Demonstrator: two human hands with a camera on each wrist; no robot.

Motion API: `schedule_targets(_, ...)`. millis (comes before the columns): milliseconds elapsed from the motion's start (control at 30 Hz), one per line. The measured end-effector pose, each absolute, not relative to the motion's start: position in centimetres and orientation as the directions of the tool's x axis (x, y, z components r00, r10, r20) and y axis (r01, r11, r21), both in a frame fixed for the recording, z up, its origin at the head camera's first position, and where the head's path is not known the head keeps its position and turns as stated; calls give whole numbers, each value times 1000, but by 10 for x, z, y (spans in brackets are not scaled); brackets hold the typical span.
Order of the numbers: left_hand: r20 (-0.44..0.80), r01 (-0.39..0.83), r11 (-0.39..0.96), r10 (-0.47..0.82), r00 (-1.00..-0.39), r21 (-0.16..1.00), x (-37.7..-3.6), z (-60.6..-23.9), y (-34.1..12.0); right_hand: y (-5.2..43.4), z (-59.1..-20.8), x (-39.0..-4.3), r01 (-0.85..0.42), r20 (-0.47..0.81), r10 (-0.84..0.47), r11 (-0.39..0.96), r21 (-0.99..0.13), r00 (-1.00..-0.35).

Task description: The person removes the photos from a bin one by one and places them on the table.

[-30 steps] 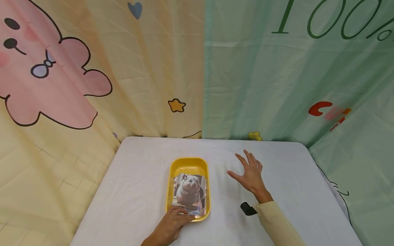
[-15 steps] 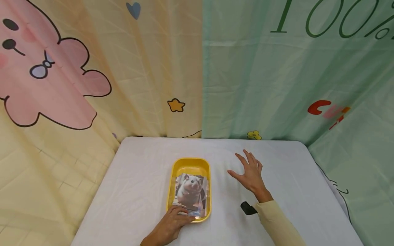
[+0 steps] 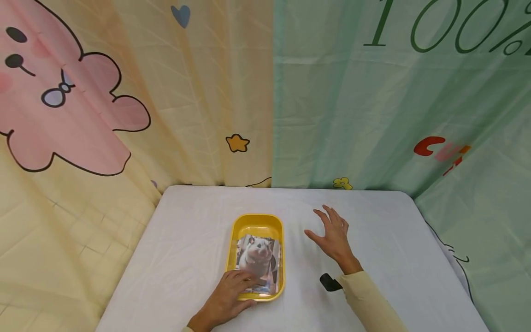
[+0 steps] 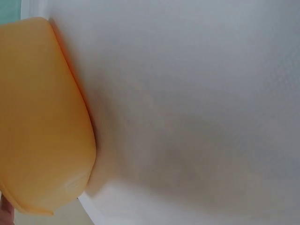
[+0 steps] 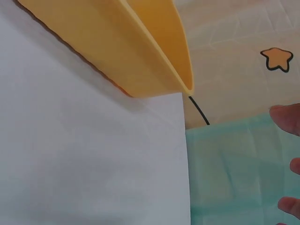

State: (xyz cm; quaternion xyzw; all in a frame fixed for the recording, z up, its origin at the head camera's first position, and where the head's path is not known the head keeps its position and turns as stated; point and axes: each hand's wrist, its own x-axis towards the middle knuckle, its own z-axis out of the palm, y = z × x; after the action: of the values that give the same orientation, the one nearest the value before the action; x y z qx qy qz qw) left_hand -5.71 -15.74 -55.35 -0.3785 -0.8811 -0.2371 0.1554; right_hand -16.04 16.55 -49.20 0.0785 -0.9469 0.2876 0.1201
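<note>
A yellow tray with rounded corners holds a small stack of photo cards; the top one pictures a white, mouse-like animal. Reaching in over the tray's front left, my left hand has its fingers extended over the lower part of the stack, while the thumb lies outside by the front rim. One fingertip shows beside the rim in the left wrist view. To the right of the tray, my right hand hovers with spread, slightly bent fingers and holds nothing.
A white cloth covers the table. Behind it hangs a printed curtain, yellow on the left and green on the right. A black wrist camera sticks out from the right sleeve.
My left hand has shifted its fingers farther over the cards, and its thumb has come off the rim toward the front. The right hand has moved slightly left. The tray slid slightly right earlier.
</note>
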Motion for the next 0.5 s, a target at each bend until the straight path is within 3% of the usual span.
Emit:
schedule_targets(267,418,659,702,531,-738,271,-70,-550,-169,149,-504,-161,-230,265,-93,801,-552,-960)
schedule_targets(500,393,624,737,509,-766,261,-77,-552,-175,132,-511,-163,-265,270,-126,773,-576,-955)
